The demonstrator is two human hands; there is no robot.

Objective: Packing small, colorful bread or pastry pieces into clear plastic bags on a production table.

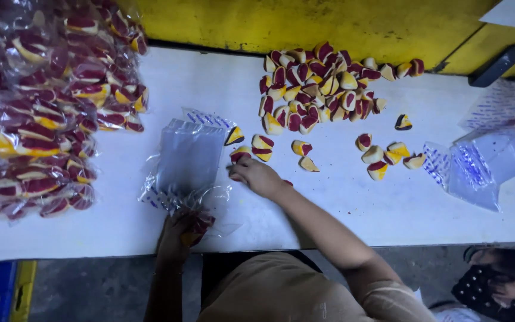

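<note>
A stack of clear plastic bags [189, 156] with blue print along the edges lies on the white table [400, 209], near its front edge and a little left of centre. The left hand [179, 235] rests at the lower end of that stack, its fingers curled down onto the crumpled plastic; a few red and yellow sweets [201, 225] show under its fingertips inside the film, but how firmly the fingers grip cannot be made out. The right hand [257, 176] reaches across just beside the right edge of the bags, palm down, fingers bent and closing over a wedge-shaped sweet [239, 155] that lies touching its fingertips. Whether anything is already enclosed in the palm is hidden.

Just beyond the right hand, several loose sweets [281, 149] are scattered singly, each a wedge in red, yellow and cream. Farther back, near the yellow wall [305, 24], lies a dense heap of the same sweets [323, 83]. A smaller scatter [385, 156] lies to the right of centre. At the right end of the table sits another pile of clear printed bags [484, 164]. At the left end, filled bags of sweets [43, 107] are stacked in a large mound. A dark flat object [499, 64] lies on the yellow ledge at the upper right. Another person's hand [508, 289] shows at the bottom right corner, below the table.
</note>
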